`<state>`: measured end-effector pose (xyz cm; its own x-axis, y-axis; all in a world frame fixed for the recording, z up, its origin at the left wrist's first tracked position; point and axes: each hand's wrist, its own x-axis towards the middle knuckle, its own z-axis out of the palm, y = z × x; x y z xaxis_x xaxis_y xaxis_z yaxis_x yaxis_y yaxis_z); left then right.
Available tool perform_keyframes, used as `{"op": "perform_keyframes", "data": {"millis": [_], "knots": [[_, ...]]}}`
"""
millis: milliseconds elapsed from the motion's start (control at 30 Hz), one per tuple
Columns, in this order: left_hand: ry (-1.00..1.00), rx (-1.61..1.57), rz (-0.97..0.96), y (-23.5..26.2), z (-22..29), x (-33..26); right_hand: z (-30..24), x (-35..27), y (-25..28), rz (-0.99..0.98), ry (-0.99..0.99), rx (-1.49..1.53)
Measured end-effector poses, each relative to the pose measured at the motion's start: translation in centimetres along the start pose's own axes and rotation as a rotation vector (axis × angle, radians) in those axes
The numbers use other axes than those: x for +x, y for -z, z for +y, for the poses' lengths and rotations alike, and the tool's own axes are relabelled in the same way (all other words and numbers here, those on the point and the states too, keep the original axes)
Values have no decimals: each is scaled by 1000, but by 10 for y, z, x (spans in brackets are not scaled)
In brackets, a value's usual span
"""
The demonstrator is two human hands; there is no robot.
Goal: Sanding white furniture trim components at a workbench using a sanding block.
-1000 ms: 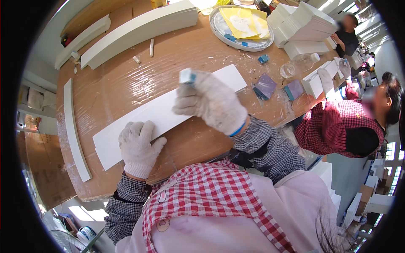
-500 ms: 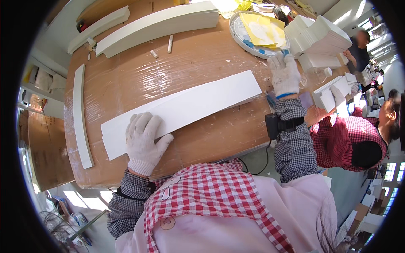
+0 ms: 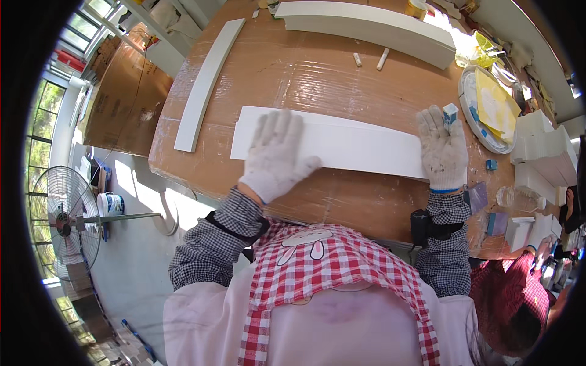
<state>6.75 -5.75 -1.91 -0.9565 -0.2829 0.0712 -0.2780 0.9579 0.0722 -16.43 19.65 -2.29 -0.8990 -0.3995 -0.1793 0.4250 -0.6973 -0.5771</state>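
Observation:
Two long white boards (image 3: 366, 141) lie overlapped on the brown-covered table, slightly fanned. My left hand (image 3: 274, 149), in a white knit glove, is spread palm down over their left part, a little blurred; whether it presses on them I cannot tell. My right hand (image 3: 441, 149), gloved too, is at their right end. A small blue block (image 3: 450, 113) with a pale face sits at its fingertips, apparently gripped between the fingers. To the right stands a round tray (image 3: 470, 116) with a yellow sheet (image 3: 495, 108) in it.
A narrow white strip (image 3: 210, 85) lies at left, and a stack of long white boards (image 3: 366, 27) at the back. Another blue block (image 3: 491, 165), a clear bottle (image 3: 522, 198) and white stacks (image 3: 543, 152) are at right. A fan (image 3: 64, 222) stands left; a co-worker (image 3: 513, 299) is at right.
The view has turned rightward. My right hand has come from the tray's rim to the boards' right end with the blue block. The left hand has moved on the boards and is spread.

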Motion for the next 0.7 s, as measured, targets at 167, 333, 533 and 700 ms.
{"op": "perform_keyframes", "data": {"millis": [167,333,533,700], "knots": [[315,186,42,-8,-109,-37,3,5,5,-107,15,4],[229,103,39,-8,-26,-24,1,4,9,-117,20,-20],[-536,-287,-43,1,56,-6,1,2,10,-209,-16,-33],[52,-61,137,-2,-28,-30,1,-2,10,-244,7,-83]]}}
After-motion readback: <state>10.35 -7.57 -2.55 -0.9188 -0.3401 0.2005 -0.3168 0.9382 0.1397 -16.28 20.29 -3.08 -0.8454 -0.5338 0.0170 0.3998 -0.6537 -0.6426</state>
